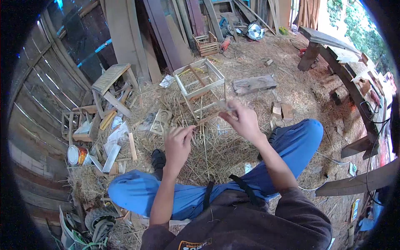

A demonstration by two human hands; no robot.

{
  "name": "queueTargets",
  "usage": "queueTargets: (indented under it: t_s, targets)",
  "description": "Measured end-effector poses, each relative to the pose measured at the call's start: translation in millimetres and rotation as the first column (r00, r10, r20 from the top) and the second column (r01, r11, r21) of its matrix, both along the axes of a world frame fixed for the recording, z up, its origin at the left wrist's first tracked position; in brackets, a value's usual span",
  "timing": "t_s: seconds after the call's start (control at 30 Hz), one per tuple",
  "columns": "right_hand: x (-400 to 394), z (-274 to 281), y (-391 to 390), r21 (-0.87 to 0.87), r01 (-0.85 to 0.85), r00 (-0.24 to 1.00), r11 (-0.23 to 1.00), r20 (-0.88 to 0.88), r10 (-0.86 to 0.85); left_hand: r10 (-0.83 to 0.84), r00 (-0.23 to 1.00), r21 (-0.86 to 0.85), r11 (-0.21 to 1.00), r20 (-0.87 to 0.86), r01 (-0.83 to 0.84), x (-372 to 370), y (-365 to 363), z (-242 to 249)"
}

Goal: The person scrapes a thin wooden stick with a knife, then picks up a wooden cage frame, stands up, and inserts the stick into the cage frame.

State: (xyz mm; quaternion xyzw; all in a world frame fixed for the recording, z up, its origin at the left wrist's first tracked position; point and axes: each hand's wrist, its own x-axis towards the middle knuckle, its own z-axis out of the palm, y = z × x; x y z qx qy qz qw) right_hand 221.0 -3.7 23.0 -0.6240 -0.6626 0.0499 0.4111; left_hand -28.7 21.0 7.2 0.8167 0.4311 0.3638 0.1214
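Bearings from the middle of the view, 12 o'clock straight ahead.

Strip [207,119]: one, thin, wooden; at the centre, raised above the floor [291,89], slanting from 8 o'clock up to 2 o'clock between the two hands.

Left hand [178,143]: at 7 o'clock, fingers closed in a pinch upon the near end of the strip.

Right hand [246,123]: at 3 o'clock, fingers bent, thumb by the strip's far end. A greyish blur lies at the fingertips; whether they grip the strip, something else or both, cannot tell.

Step in hand, by judgement: handling the strip between both hands, the left apparently steadying, the right busy at the far end. Such a move would call for a firm left pinch and a free path for the right.

Frame [206,89]: one, pale wood, open-topped, legs downward; at 12 o'clock, just beyond the strip.

Containers:
- Crate [207,50]: slatted wood, 12 o'clock, beyond the frame; contents not legible.
- Box [83,137]: wooden, 9 o'clock; a pale sheet inside.
- Can [76,155]: between 8 and 9 o'clock, tilted; pale top, contents not to be made out.

Also: stool [111,79], 10 o'clock; circular saw [255,31], 1 o'clock; worktop [329,39], 2 o'clock.
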Motion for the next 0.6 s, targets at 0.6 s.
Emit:
queueTargets:
  t_s: [0.6]
  targets:
    - [-39, -34, -11, -0.274, -0.667, 0.407, 0.693, -0.913, 0.031, 0.001, 0.596, -0.317, 0.847, 0.803, 0.426, 26, -3, -7]
